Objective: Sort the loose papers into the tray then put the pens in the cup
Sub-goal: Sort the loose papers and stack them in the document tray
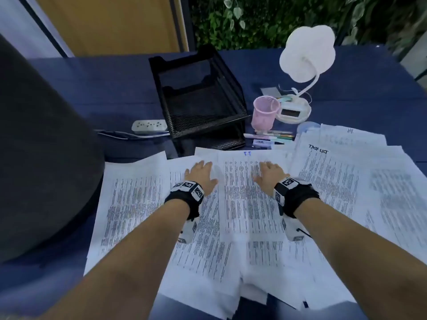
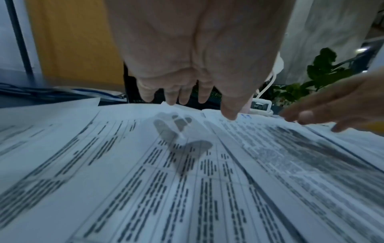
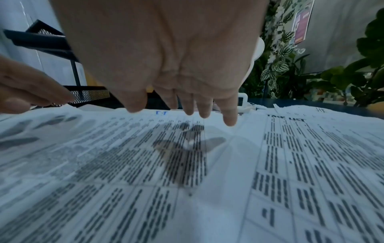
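Hovering hands [image 1: 201,175] [image 1: 269,176], papers [image 1: 242,204] beneath

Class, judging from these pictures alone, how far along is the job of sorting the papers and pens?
Done: nothing visible. The black mesh tray holds no sheets, and no pens stand up out of the pink mesh cup.
In hand: the left hand and right hand hover open over the printed white papers, gripping nothing.
Left: all the papers, then the pastel pens lying beside the cup.
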